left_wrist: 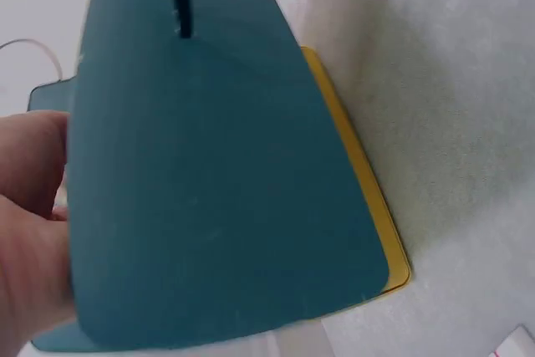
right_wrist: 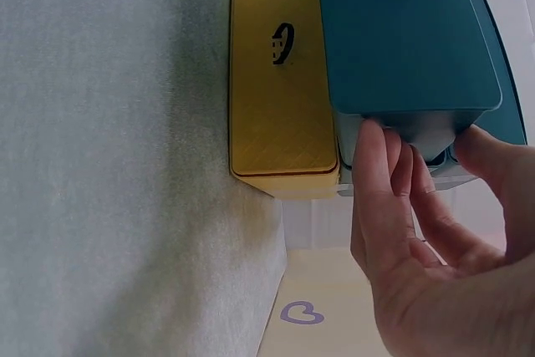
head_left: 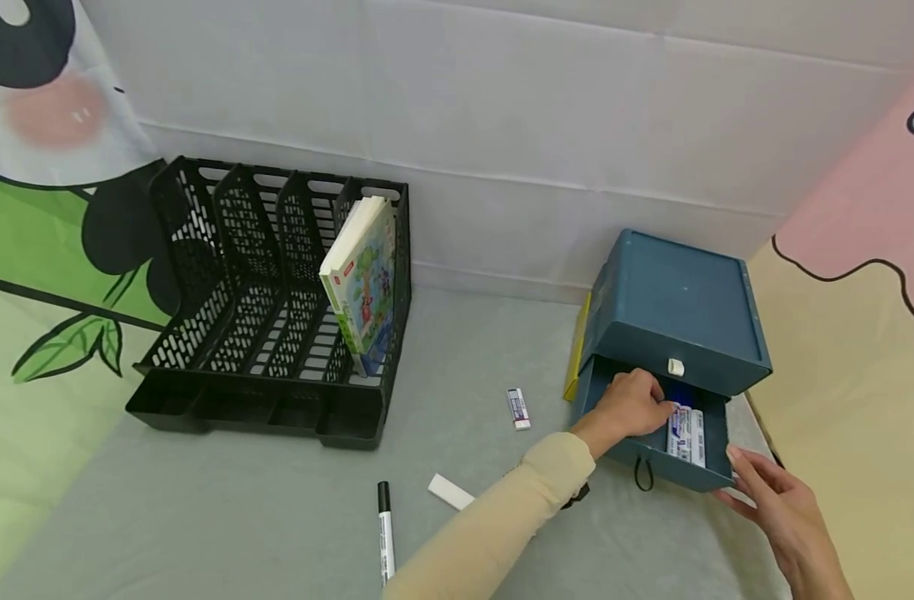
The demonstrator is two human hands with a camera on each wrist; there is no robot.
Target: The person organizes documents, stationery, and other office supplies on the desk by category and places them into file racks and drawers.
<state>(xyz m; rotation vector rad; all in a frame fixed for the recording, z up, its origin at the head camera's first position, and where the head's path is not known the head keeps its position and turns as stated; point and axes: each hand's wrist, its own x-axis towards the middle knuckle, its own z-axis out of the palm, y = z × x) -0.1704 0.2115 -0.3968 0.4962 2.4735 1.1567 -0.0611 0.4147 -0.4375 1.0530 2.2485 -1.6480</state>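
Note:
A blue two-drawer box (head_left: 689, 292) stands at the right in the head view, its lower drawer (head_left: 674, 471) pulled out. My left hand (head_left: 631, 404) reaches into this drawer, its fingertips hidden below the rim, so I cannot tell whether they hold anything. Beside its thumb lie small white-and-blue packs (head_left: 685, 433), side by side. With thumb and fingers, my right hand (head_left: 782, 508) grips the drawer's front right corner. The right wrist view shows that hand's fingers (right_wrist: 376, 173) against the drawer's side.
A yellow drawer (right_wrist: 280, 114) with a black loop sits under the blue one. An eraser (head_left: 518, 409), a white bar (head_left: 451, 492) and a black-capped marker (head_left: 385, 533) lie on the grey cloth. At left, a black mesh organizer (head_left: 254, 408) holds books (head_left: 367, 287).

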